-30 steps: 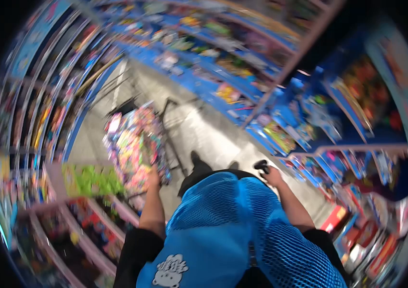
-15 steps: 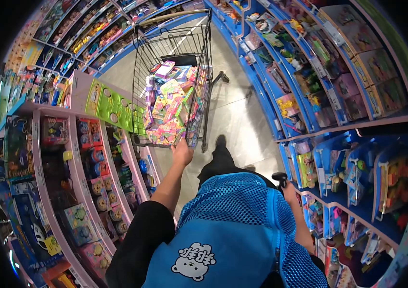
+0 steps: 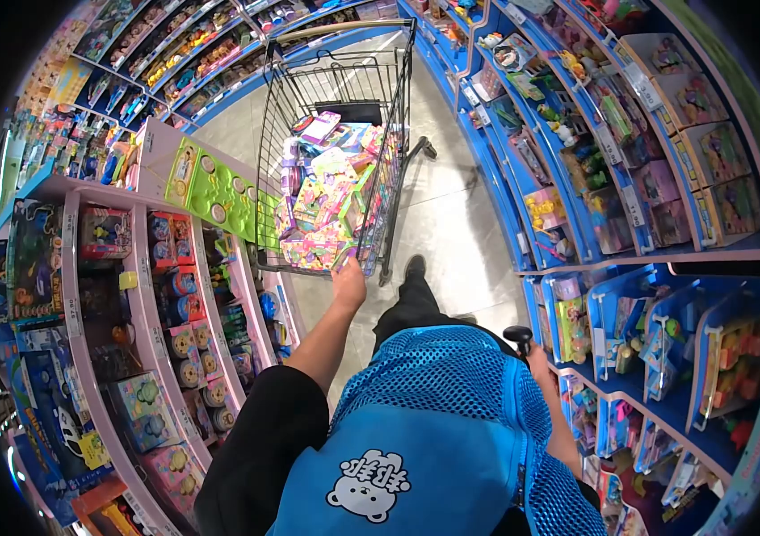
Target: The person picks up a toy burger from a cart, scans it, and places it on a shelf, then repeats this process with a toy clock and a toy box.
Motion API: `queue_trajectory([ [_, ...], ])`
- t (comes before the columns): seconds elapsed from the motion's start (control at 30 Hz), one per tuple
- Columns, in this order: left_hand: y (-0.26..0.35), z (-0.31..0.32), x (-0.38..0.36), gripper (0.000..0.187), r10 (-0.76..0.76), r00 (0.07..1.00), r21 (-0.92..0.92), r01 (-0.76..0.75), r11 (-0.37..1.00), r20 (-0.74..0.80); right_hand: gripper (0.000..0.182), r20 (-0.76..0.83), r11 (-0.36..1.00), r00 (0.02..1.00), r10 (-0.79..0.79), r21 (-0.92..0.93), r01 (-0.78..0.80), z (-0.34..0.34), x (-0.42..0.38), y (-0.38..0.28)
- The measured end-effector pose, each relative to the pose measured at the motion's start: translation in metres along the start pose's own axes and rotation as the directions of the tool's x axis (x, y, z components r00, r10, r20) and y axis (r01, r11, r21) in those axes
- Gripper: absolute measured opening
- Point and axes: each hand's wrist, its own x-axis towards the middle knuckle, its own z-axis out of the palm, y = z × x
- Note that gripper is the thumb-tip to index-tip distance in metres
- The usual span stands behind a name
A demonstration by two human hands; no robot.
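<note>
My left hand is closed on the near end of a black wire shopping cart, at its lower edge. Inside the cart lies a heap of colourful packaged toys, many in pink, yellow and purple. Low at my right side, my right hand is wrapped around a black object with a rounded head. The rest of that object is hidden in the hand, and I cannot make out its kind. A blue mesh vest with a white bear print covers my front.
Pink-edged shelves of boxed toys run close along the left. Blue shelves with hanging toys and price tags line the right. A bright green panel stands against the cart's left side. Tiled floor shows between cart and right shelves.
The cart and my left hand sit slightly further right in the view. My left hand keeps its grip on the cart, and the right hand still holds the black object.
</note>
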Motion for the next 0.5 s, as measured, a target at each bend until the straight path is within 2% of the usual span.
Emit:
queue_trajectory([
  [0.07,0.003,-0.004,0.001,0.029,-0.020,0.999,0.052,0.018,0.998,0.037,0.043,-0.009,1.000,1.000,0.022,0.006,-0.022,0.005,-0.003,0.011],
  [0.27,0.000,-0.013,0.002,0.034,0.063,0.998,-0.006,-0.063,0.998,-0.003,0.041,0.004,0.999,0.999,0.040,-0.001,-0.040,0.003,-0.007,0.013],
  [0.37,-0.009,0.003,0.009,0.034,0.154,0.977,0.017,-0.153,0.988,-0.147,0.041,0.022,1.000,0.999,0.026,0.000,-0.026,-0.001,-0.003,0.013],
  [0.5,-0.006,-0.005,0.017,0.029,0.104,0.994,-0.074,-0.106,0.992,-0.027,0.041,0.023,0.998,0.998,0.051,-0.048,-0.050,-0.005,0.002,0.007],
])
